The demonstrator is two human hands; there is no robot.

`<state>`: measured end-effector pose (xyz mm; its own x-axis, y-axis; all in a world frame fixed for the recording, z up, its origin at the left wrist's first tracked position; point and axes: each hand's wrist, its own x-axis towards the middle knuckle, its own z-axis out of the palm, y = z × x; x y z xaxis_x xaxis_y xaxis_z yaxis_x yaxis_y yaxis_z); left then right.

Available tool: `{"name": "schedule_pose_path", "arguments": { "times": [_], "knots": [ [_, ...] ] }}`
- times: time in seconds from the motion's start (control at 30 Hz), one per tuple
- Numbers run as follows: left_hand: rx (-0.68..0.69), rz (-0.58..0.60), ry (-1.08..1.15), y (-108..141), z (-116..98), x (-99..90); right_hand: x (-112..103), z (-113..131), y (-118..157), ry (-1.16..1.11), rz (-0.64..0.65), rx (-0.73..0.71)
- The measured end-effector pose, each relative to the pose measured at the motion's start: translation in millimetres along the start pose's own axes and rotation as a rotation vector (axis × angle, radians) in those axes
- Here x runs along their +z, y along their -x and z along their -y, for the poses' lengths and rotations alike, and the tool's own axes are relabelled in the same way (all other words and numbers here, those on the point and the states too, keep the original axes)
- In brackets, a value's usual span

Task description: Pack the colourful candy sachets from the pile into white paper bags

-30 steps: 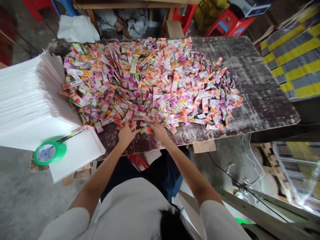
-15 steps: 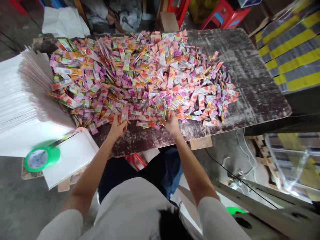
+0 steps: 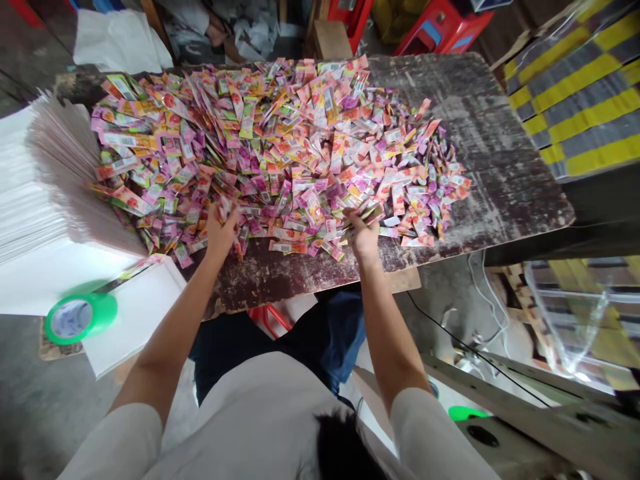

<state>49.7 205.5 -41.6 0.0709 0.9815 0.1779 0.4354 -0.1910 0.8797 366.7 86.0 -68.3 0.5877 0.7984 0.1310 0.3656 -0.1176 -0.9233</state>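
Observation:
A broad heap of small printed stick packets (image 3: 280,157), pink, orange, purple and green, some with barcodes, is spread over a worn dark table (image 3: 500,153). At the heap's near left edge, my left hand (image 3: 221,230) is closed around a packet that shows between thumb and fingers. My right hand (image 3: 364,239) lies farther right on the near edge, fingers curled on a few packets whose ends stick out past the fingertips. Its palm side is hidden. Between the hands, several loose packets lie near the front of the table.
A tall stack of white sheets (image 3: 45,200) stands left of the heap. Green tape (image 3: 80,318) rests by a white box (image 3: 133,313) at front left. Yellow-and-grey wrapped cartons (image 3: 580,87) are at right, a red stool (image 3: 447,30) behind. Beyond the table, part of another person shows.
My left hand has moved left and slightly away from me. My right hand has shifted right, and packets now show at its fingertips. The two hands are farther apart.

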Motion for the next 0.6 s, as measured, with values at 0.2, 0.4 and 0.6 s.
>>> {"name": "schedule_pose_path", "arguments": {
  "times": [0.2, 0.4, 0.6],
  "knots": [
    [-0.060, -0.029, 0.027, -19.9, -14.6, 3.1, 18.9, 5.9, -5.4, 0.047, 0.049, 0.086],
    [0.065, 0.014, -0.594, -30.0, -13.2, -11.1, 35.2, -2.6, -25.7, 0.290, 0.052, 0.115],
    [0.403, 0.486, -0.798, -27.2, -19.1, 32.4, 66.9, 9.0, -35.9, 0.520, 0.130, 0.164]
  ]
}}
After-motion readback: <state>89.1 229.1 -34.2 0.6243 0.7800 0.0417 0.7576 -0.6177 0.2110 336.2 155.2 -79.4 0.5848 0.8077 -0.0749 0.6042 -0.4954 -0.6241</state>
